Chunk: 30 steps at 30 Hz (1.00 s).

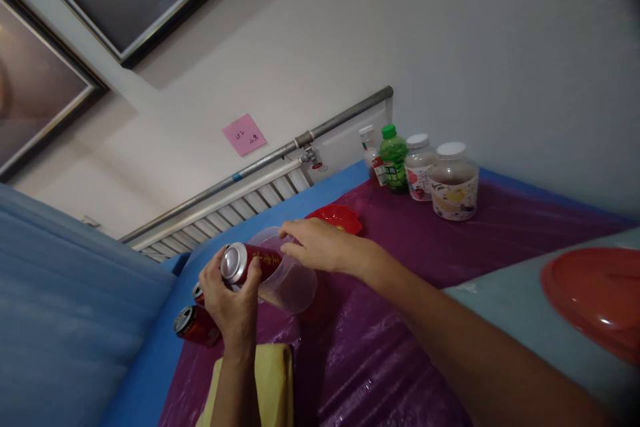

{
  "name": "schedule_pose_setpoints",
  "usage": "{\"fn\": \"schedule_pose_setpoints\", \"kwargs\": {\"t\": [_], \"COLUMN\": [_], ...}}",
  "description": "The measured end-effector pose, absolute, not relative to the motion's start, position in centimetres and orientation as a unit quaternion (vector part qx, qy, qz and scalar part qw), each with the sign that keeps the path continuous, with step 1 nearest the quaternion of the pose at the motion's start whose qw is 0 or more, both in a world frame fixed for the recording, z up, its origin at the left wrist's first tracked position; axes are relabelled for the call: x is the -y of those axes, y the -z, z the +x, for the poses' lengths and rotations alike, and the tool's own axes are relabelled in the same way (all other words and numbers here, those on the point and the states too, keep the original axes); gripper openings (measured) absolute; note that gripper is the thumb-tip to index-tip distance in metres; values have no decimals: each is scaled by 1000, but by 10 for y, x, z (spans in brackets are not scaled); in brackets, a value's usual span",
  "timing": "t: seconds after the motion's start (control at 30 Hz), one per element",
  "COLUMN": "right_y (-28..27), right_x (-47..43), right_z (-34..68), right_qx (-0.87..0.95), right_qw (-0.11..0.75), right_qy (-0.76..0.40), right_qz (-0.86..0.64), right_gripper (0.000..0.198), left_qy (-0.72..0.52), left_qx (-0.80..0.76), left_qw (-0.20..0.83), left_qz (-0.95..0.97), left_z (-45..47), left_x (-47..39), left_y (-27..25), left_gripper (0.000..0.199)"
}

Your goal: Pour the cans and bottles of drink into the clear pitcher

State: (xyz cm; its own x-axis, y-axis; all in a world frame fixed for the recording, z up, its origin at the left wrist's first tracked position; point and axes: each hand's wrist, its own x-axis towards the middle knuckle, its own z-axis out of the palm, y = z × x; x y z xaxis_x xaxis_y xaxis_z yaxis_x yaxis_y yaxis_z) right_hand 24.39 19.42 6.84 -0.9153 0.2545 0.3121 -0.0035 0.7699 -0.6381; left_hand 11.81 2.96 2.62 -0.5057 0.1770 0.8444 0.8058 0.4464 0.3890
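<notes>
My left hand (pixel 231 300) is wrapped around a red drink can (pixel 263 263) with yellow characters. The can is tipped over the mouth of a clear plastic tub (pixel 295 283), its silver end turned up toward me. At the tub's rim, my right hand (pixel 317 243) grips with its fingers curled over the edge. The far side of the rim is partly hidden by that hand. Just left of my left hand stand a red can (pixel 197 327) with a dark rim and a second can (pixel 198 293), mostly covered by the hand.
Behind the tub lies a red dish (pixel 340 217). Along the wall stand a clear bottle (pixel 369 147), a green bottle (pixel 394 163) and two white-lidded jars (pixel 454 183). A folded yellow cloth (pixel 275 380) lies in front; a red lid-like object (pixel 595 300) is at right.
</notes>
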Motion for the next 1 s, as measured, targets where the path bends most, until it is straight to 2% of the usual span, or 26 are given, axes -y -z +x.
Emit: {"fn": "schedule_pose_setpoints", "kwargs": {"t": [0.57,0.83,1.0], "right_y": [-64,-61,-62], "right_x": [-195,-198,-199], "right_z": [241,238,240], "right_qx": [925,924,924], "right_qw": [208,208,200], "right_qy": [-312,-312,-320], "right_qz": [-57,-68,-66], "right_gripper": [34,30,29], "left_qy": [427,629,642], "left_qx": [766,703,719], "left_qw": [373,279,235], "left_qz": [-303,-177,-121], "left_z": [122,140,157], "left_x": [-29,-17,4], "left_y": [-29,-42,-55], "left_gripper": [57,74,80]}}
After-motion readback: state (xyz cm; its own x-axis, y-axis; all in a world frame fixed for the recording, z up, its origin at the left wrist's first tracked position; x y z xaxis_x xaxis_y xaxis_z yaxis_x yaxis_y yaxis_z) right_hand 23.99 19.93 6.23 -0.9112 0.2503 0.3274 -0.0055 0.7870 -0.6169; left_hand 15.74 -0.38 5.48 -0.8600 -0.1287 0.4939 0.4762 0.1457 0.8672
